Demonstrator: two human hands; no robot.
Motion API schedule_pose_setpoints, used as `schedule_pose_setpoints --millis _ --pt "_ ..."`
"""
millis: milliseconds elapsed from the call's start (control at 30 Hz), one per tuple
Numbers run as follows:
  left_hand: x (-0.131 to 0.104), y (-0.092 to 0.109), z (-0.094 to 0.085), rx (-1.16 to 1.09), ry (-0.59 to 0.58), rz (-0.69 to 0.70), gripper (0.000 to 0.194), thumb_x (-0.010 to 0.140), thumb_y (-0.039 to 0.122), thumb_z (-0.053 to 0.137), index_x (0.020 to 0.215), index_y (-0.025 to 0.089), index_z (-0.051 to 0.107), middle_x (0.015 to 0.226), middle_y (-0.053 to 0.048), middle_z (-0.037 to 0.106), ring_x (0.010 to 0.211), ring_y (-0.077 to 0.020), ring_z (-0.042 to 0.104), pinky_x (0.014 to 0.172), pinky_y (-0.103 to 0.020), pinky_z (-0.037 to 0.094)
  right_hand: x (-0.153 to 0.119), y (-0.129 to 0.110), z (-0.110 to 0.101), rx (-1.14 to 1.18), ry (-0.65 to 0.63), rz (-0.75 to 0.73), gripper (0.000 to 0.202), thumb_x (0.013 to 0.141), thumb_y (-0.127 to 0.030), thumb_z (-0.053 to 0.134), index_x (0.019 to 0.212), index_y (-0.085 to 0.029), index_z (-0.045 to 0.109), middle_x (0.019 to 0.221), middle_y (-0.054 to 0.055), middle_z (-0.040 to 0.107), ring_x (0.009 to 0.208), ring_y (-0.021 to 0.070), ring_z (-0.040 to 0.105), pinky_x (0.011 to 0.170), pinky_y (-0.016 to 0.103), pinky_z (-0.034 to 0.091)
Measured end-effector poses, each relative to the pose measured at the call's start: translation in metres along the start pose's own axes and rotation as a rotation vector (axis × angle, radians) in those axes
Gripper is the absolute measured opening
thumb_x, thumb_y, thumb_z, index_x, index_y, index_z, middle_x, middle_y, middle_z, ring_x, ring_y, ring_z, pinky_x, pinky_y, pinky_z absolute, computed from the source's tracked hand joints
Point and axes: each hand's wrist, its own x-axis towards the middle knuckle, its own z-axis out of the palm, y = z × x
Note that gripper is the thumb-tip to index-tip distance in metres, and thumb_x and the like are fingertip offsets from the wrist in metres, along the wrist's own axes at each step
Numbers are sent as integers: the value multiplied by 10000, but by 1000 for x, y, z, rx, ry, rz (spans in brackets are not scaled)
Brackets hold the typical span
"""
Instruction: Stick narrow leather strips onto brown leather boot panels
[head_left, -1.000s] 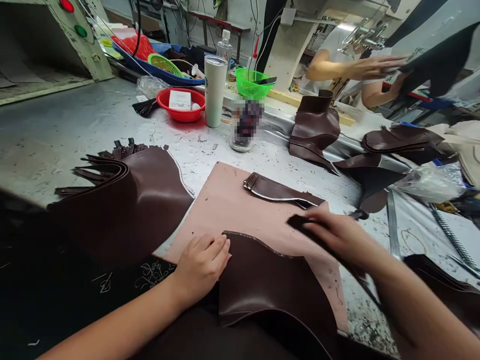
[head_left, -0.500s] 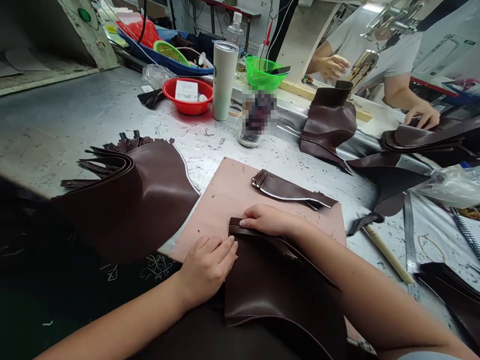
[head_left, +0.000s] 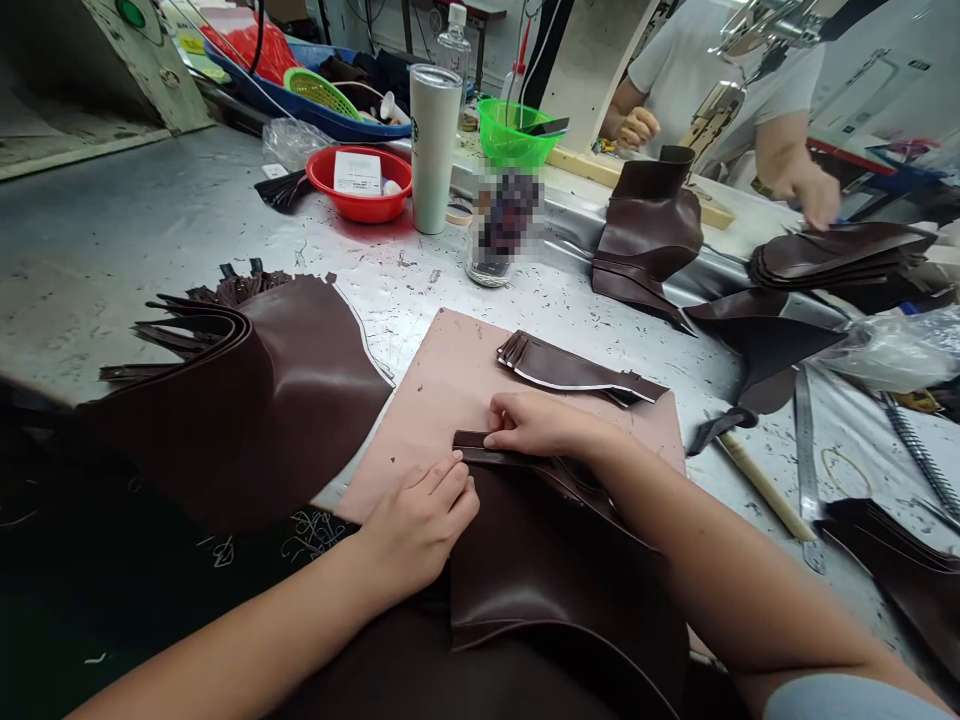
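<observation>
A large dark brown leather piece (head_left: 555,560) hangs from the pink board (head_left: 427,380) toward my lap. Its upper edge is folded into a narrow strip lying on the board. My right hand (head_left: 532,425) is closed, pinching that folded strip between thumb and curled fingers. My left hand (head_left: 431,515) grips the leather's left edge, fingertips at the strip's left end and thumb hidden. Beyond the right hand, a small stack of brown leather strips (head_left: 577,370) with white edges lies on the board.
Stacked brown leather pieces (head_left: 300,370) drape over the table edge at left. Behind stand a red bowl (head_left: 360,200), a tumbler (head_left: 435,150), a glass jar (head_left: 491,268) and a green basket (head_left: 517,140). At right lie a wooden stick (head_left: 765,485) and a steel ruler (head_left: 806,450). A co-worker's hand (head_left: 814,195) touches leather.
My left fingertips have moved up onto the end of the folded strip. The right hand has shifted slightly along it, fingers more curled. The co-worker's hands have moved, and the view has shifted slightly.
</observation>
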Motion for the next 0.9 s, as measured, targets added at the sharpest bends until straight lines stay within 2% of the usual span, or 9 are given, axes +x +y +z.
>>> schedule_pose_setpoints --millis 133,300,367,467,567,633,700,800,900 --pt "1 -2 0 20 -20 -5 328 767 74 396 1012 145 602 1196 -115 576 1112 -223 519 856 -324 422 -6 12 -3 105 19 8 117 716 -244 624 745 -188 526 685 -31 559 597 103 483 520 204 352" --pt "13 0 1 50 -43 4 301 816 154 425 1062 127 595 1145 -125 599 1022 -237 549 833 -347 411 -6 4 3 -19 83 18 125 711 -237 635 718 -195 517 698 -17 573 623 118 499 526 212 336" --pt "20 3 0 65 -67 -10 365 851 282 458 1157 107 555 1070 -128 620 918 -237 570 782 -352 417 -7 2 0 -146 138 34 154 712 -302 640 734 -197 529 714 3 589 646 140 516 528 228 323" --pt "29 7 -3 71 -135 -40 493 843 422 502 1230 116 514 1112 -122 606 875 -231 559 735 -343 409 -21 19 -13 -269 160 158 371 669 -549 626 684 -186 552 653 37 582 638 186 532 530 262 323" --pt "33 7 -4 57 -180 -40 528 827 482 513 1235 147 522 1263 -79 541 894 -230 540 722 -347 398 -49 61 -20 115 63 162 568 627 -733 529 686 -170 582 626 46 584 630 199 560 555 284 379" --pt "33 6 -4 43 -195 -53 563 808 534 511 1239 172 523 1295 -42 519 894 -235 532 722 -360 394 -71 88 -11 623 52 24 717 605 -807 452 903 -171 598 745 63 634 688 214 605 601 306 437" --pt "34 5 -3 28 -204 -75 588 789 571 511 1248 203 517 1289 -16 525 904 -244 527 735 -373 390 -87 102 8 1012 -20 -62 895 569 -861 391 1161 -198 492 860 88 664 728 232 642 608 325 471" --pt "35 4 -3 20 -215 -93 607 769 599 516 1256 237 508 1294 -1 519 931 -265 524 758 -395 387 -99 96 36 1214 -118 -10 908 583 -844 409 1189 -170 468 849 119 676 690 225 659 556 287 477" --pt "38 6 -4 21 -230 -93 608 761 591 535 1251 234 513 1293 -11 519 943 -280 533 763 -405 392 -98 79 44 1223 48 100 639 657 -645 580 1069 -159 538 783 86 668 628 186 640 540 264 476"
